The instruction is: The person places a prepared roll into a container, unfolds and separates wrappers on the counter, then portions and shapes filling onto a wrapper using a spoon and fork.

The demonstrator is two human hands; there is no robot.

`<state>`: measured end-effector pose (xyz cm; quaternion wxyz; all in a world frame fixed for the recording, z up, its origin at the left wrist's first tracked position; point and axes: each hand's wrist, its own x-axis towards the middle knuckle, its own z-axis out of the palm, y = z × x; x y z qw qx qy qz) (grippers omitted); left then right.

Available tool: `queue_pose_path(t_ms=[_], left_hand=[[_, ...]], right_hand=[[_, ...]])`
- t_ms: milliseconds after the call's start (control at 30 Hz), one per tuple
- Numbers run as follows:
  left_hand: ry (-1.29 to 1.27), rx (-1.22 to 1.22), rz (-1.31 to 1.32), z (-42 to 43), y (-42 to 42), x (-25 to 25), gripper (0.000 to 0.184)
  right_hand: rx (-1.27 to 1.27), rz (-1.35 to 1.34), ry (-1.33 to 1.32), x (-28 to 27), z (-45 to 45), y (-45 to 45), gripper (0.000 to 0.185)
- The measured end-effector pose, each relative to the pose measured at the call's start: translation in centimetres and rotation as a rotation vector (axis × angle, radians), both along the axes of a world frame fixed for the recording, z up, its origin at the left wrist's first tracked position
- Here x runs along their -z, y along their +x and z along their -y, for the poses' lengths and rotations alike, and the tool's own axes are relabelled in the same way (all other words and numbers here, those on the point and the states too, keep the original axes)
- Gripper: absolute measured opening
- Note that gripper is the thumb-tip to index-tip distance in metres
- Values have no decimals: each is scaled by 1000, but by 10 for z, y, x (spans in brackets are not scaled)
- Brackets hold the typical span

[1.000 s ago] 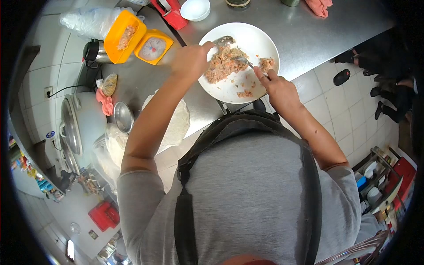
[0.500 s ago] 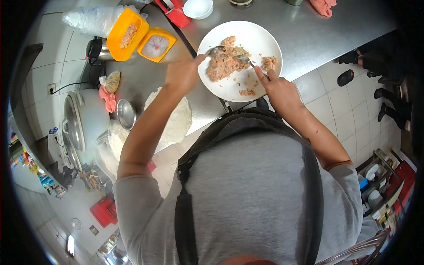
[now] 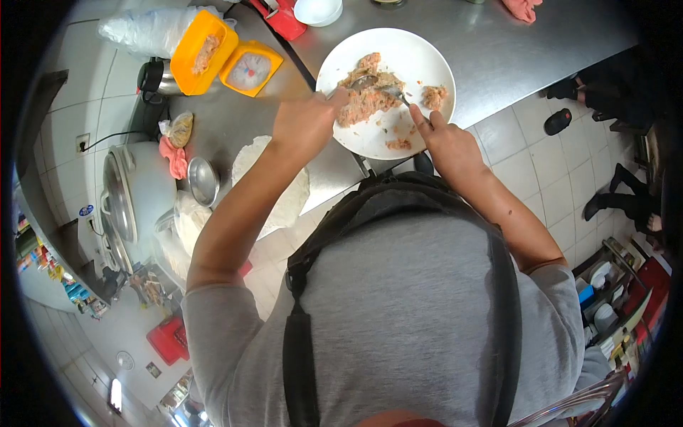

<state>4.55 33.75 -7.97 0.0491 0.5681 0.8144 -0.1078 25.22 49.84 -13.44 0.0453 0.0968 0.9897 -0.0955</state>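
Observation:
A big white bowl (image 3: pixel 416 53) holds a mound of minced filling (image 3: pixel 359 107), with a smaller clump near its right side. At the bowl's left rim, my left hand (image 3: pixel 306 127) is closed round the handle of a spoon (image 3: pixel 363 82), whose head rests in the mound. My right hand (image 3: pixel 448 142), at the right rim, grips a fork (image 3: pixel 395 93) with the forefinger along its handle. The fork's tip touches the filling close to the spoon.
A yellow kitchen scale (image 3: pixel 250 69) and a yellow tray (image 3: pixel 205 53) with filling stand left. Flattened dough (image 3: pixel 288 196) lies under my left forearm, beside a metal bowl (image 3: pixel 203 181). A white bowl (image 3: pixel 318 11) is behind. Other people's legs (image 3: pixel 622 199) show at right.
My left hand has shifted right and a little down, bringing the spoon closer to the fork. My right hand has barely moved. A person's legs at right have moved.

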Motion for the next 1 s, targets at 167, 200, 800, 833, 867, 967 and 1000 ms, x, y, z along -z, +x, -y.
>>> queue_pose_path(t_ms=[167, 200, 800, 833, 867, 967, 1000], left_hand=[[28, 19, -58, -1, -9, 24, 47], [23, 18, -61, -3, -12, 25, 45], [-5, 110, -46, -13, -5, 21, 43], [-15, 102, -49, -14, -6, 19, 43], [-15, 102, -50, -13, -7, 15, 43], [91, 109, -11, -13, -3, -4, 43], [78, 129, -22, -11, 2, -9, 43]], right_hand=[[2, 9, -12, 0, 3, 3, 64], [8, 42, -17, -2, 4, 4, 64], [-1, 54, -50, -3, 8, 6, 62], [-6, 49, -48, -3, 8, 6, 62], [-6, 48, -48, -3, 8, 6, 62], [4, 66, -45, -5, 6, 5, 62], [3, 53, -51, -6, 7, 6, 61]])
